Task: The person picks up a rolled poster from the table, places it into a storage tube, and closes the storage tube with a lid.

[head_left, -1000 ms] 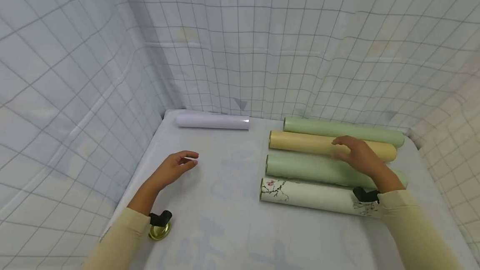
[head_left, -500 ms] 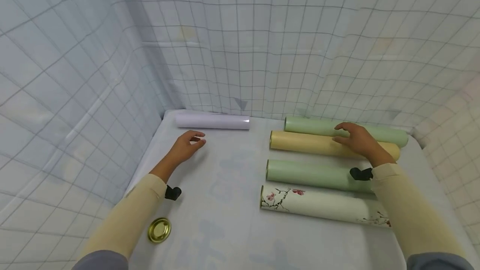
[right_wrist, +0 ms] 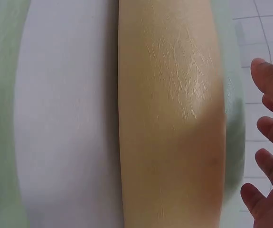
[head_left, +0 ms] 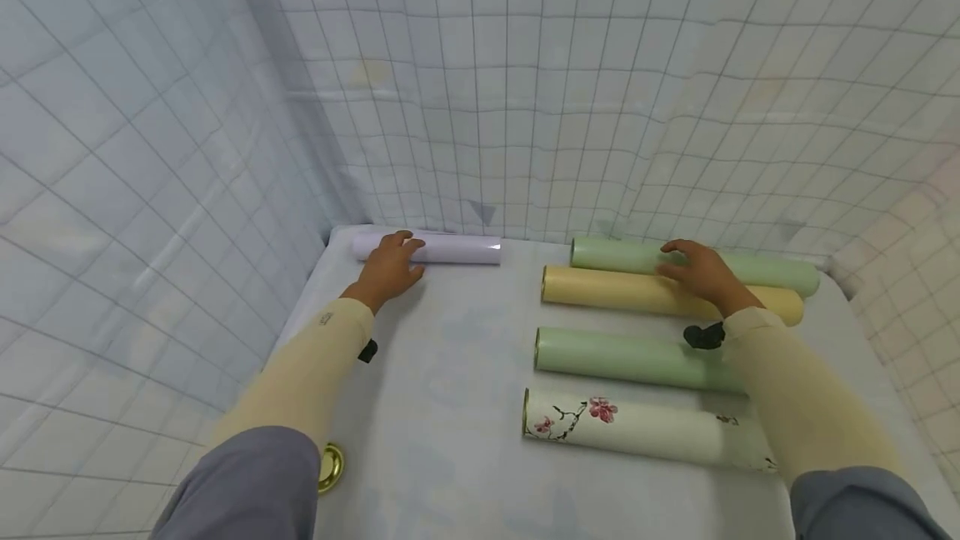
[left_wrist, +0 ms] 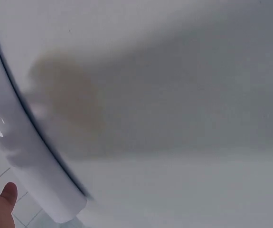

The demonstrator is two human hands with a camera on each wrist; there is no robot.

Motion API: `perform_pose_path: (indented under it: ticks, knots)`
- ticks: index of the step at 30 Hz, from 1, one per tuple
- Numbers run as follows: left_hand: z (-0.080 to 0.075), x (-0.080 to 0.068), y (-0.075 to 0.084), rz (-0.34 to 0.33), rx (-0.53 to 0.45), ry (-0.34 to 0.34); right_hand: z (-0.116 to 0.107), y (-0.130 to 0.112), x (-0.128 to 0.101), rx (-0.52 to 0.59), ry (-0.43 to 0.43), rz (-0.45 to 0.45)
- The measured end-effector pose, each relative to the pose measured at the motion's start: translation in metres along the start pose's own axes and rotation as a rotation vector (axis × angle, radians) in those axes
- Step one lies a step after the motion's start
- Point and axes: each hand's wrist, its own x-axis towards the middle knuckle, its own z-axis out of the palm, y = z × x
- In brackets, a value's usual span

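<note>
At the back left of the table, my left hand [head_left: 388,267] reaches over a glossy lilac roll [head_left: 461,249], its fingers spread and slightly bent. In the left wrist view the fingertips show at the frame's edge beside the roll [left_wrist: 36,152], apart from it. My right hand [head_left: 703,273] hovers above the yellow roll [head_left: 600,286], its loosely bent fingers pointing toward the back green roll [head_left: 618,254]. Nothing is held in it. The right wrist view shows those fingers [right_wrist: 269,164] spread beyond the yellow roll [right_wrist: 172,142].
Nearer the front lie another green roll [head_left: 615,355] and a white roll with printed blossom branches [head_left: 637,427], both partly hidden by the right arm. A gold round lid [head_left: 331,467] lies by the left sleeve. Grid-patterned cloth walls [head_left: 480,107] enclose the white table [head_left: 450,407].
My left hand has moved forward from the left side to the lilac roll. My right hand has shifted slightly forward; the front green and white rolls now lie nearer the person.
</note>
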Motion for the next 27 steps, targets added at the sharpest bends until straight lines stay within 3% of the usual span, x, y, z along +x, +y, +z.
perform_pose_path:
  ticks: [3,7,14,21,27]
  knots:
    - [0.003,0.003,0.011,0.0,0.052,-0.042,0.007,-0.001,0.006,-0.012,-0.015,0.004]
    - [0.003,0.008,0.023,-0.018,0.043,-0.098,0.012,-0.002,0.012,-0.069,-0.024,-0.017]
    - [0.004,0.015,0.023,-0.111,0.039,-0.174,0.01,-0.008,0.018,-0.146,0.022,0.0]
    - [0.005,0.012,0.024,-0.112,0.12,-0.14,0.011,-0.008,0.017,-0.2,0.067,0.066]
    - [0.005,0.008,0.02,-0.086,0.079,-0.098,0.016,-0.002,0.021,-0.246,0.053,0.041]
